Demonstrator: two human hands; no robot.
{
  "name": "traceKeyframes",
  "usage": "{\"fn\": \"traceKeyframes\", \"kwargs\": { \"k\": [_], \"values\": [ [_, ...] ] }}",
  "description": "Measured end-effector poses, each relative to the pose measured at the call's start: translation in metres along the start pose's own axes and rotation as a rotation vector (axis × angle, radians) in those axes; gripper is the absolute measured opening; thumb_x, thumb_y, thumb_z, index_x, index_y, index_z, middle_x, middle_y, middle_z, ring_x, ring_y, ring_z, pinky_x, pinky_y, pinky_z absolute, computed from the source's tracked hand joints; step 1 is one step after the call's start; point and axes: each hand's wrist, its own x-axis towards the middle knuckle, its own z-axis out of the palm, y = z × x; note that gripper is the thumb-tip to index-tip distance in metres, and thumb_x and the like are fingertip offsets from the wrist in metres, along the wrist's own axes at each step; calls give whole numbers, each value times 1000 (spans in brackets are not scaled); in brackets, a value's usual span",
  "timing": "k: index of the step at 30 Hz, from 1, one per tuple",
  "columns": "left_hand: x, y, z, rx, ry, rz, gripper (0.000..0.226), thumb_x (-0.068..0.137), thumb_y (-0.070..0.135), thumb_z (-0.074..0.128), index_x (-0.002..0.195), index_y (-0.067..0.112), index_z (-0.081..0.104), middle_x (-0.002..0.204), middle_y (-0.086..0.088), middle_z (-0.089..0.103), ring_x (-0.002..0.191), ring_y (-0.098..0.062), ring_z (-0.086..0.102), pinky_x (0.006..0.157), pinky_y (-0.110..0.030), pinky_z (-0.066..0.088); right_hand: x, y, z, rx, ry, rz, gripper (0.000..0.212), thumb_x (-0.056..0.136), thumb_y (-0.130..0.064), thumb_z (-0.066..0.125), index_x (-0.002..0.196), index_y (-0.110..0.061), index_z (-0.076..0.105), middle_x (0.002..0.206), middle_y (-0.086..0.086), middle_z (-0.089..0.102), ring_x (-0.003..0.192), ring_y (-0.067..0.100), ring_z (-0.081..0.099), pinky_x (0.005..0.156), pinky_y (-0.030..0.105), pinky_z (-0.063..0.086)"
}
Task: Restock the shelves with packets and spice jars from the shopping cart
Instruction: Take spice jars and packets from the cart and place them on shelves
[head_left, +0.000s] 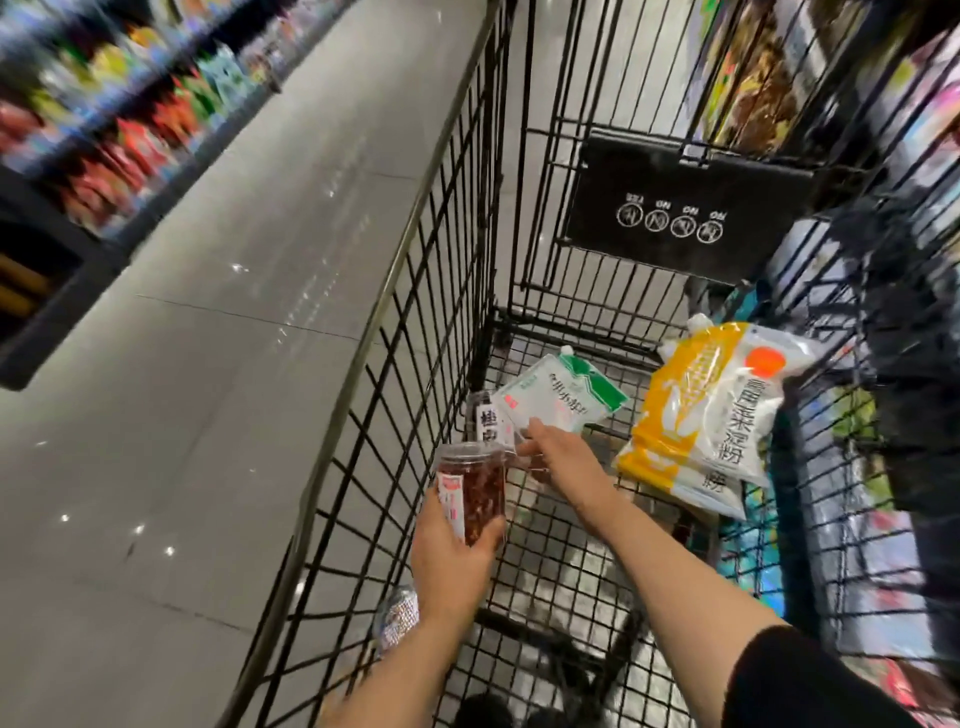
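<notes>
Currently left hand (454, 561) inside cart (395, 332), grip closed around chili jar (471, 488), right hand (558, 457) low in cart, fingers pinching green-white packet (561, 397) corner, second jar (483, 418) beside it, yellow packets (711, 410) stacked right

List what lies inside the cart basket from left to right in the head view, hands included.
Left hand holding the chili flake jar → right hand reaching down → green-and-white packet → yellow-and-white corn starch packets. The dark-labelled jar behind the chili jar overlaps it, so I leave it out.
</notes>
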Motion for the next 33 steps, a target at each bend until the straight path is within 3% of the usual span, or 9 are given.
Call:
{"fn": "traceKeyframes", "kwargs": {
  "k": [3,6,9,12,20,23,28,31,33],
  "values": [
    [1,-18,1,14,32,-68,65,70,28,83,127,20,52,108,-1,65,100,-21,63,88,-41,53,25,18,13,-261,-20,-20,23,93,-22,57,106,-7,69,104,8,68,100,20,59,80,25,40],
    [8,-23,1,66,39,-84,59,75,26,81,126,19,51,109,-1,63,96,-17,60,80,-29,46,42,24,28,-410,-12,-31,29,91,-17,59,110,4,65,113,18,65,108,30,58,82,28,40],
    [12,-27,2,110,40,-60,62,73,27,81,127,17,52,110,-1,62,98,-16,59,82,-28,46,54,28,37,-400,125,6,28,87,-28,64,99,-2,67,99,15,67,97,30,61,68,26,38],
    [13,-30,5,124,43,-63,66,73,28,81,130,18,49,113,0,62,103,-16,59,87,-30,48,67,37,46,-472,147,63,47,80,-52,67,99,-8,64,95,8,67,91,26,62,68,27,42],
    [16,-31,2,102,24,-62,59,72,28,81,123,23,51,106,2,65,96,-15,63,86,-37,54,86,48,68,-159,206,163,77,54,-48,85,106,-12,42,103,5,62,90,23,61,77,34,52],
    [11,-24,-2,26,20,-80,54,73,27,80,120,26,51,104,3,65,96,-16,64,87,-41,54,73,52,48,-7,214,166,85,41,-52,83,108,-13,46,102,3,65,92,22,64,82,43,56],
    [-3,9,-6,-74,50,-55,52,77,22,79,122,22,52,105,1,66,96,-18,64,87,-35,52,22,38,-4,43,123,154,104,35,-55,87,122,-10,53,108,11,68,92,19,65,90,38,53],
    [-15,33,-9,-175,57,-48,47,79,23,77,119,24,51,104,3,66,97,-17,64,86,-33,50,-9,11,-37,127,110,118,71,63,-36,86,122,-10,55,102,11,67,69,9,64,61,18,52],
    [-22,52,-14,-270,71,-37,44,82,25,75,119,23,52,107,3,66,100,-16,63,88,-33,49,-24,-8,-58,227,134,87,61,70,-26,83,122,-9,57,91,4,67,68,8,65,58,20,51]
  ]
}}
